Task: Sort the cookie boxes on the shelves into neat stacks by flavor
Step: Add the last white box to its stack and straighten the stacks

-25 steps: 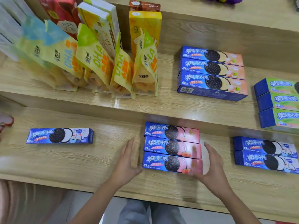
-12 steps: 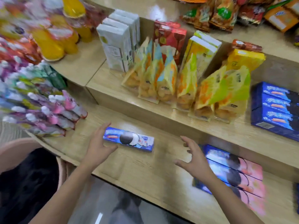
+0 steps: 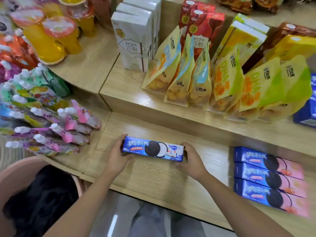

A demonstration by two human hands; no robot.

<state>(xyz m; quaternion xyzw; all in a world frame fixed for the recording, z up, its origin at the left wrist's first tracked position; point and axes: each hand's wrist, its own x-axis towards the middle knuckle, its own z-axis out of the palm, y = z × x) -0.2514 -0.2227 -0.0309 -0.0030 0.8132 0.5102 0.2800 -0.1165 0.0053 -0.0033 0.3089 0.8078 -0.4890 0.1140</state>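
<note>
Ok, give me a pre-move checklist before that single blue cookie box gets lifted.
1. Left hand on the box's left end: ok.
2. Right hand on its right end: ok.
3. Blue cookie box lying flat on the lower shelf: ok.
4. Matching-flavor stack in view: not ok; only the pink-ended stack shows.
5. Shelf between box and pink-ended stack free: ok.
6. Grip firm: cannot tell.

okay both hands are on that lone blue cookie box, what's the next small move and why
Probably lift the blue box and carry it right. The left hand and right hand grip its two ends, and it lies alone on the lower shelf. The pink-ended boxes to the right look like a different flavor, so don't add it to them.
</note>
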